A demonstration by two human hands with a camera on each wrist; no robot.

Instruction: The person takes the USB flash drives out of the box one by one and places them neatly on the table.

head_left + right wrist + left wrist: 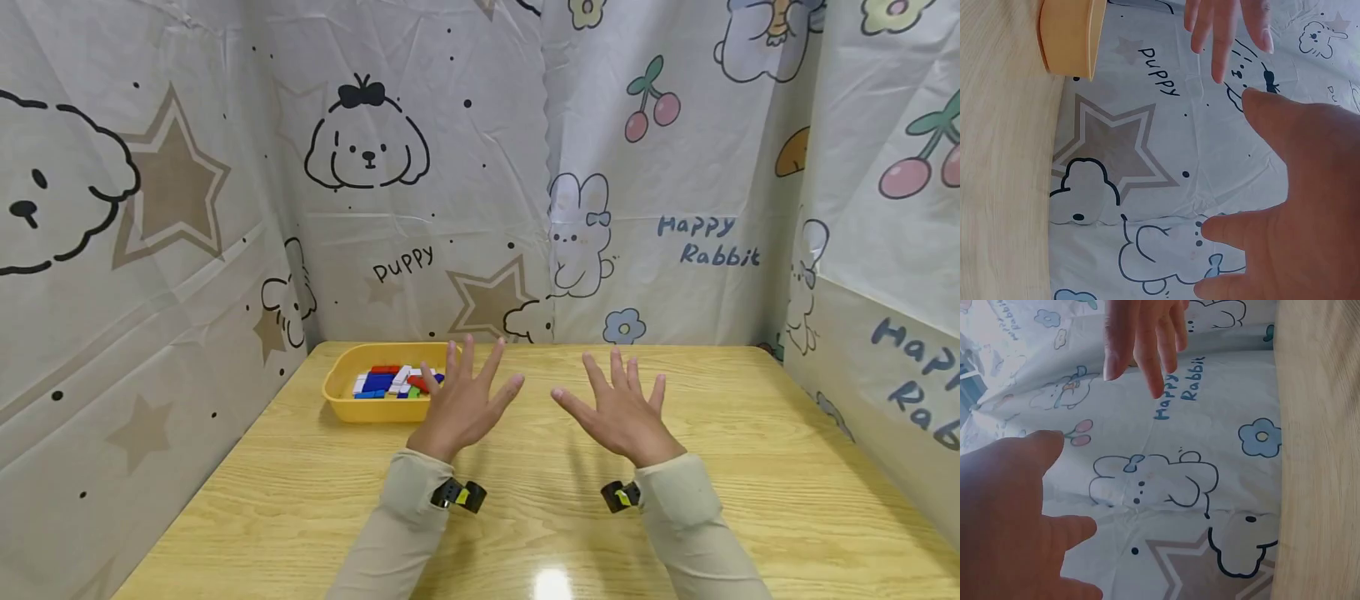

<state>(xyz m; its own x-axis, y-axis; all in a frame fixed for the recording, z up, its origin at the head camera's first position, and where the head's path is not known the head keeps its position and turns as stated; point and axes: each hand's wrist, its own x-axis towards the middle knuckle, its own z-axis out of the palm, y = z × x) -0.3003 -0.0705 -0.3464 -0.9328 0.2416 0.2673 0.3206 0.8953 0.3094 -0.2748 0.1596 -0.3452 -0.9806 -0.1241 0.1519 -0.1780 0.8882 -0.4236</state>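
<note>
Both hands are held out over the table with fingers spread and nothing in them. In the head view, my left hand (462, 408) overlaps the right end of a yellow plastic basin (345, 407). Inside the basin lie several small blocks (379, 382) in red, white, blue and green; part of the pile is hidden behind the left hand. My right hand (624, 414) is spread to the right of the left one, with a gap between the thumbs. The right wrist view shows the basin's side (1067, 40) at its top left.
A light wooden table (525, 533) spans the front. White curtains (465, 150) printed with cartoon animals, stars and cherries hang behind it and on both sides. Each wrist wears a black strap device, such as the left wrist camera (461, 496).
</note>
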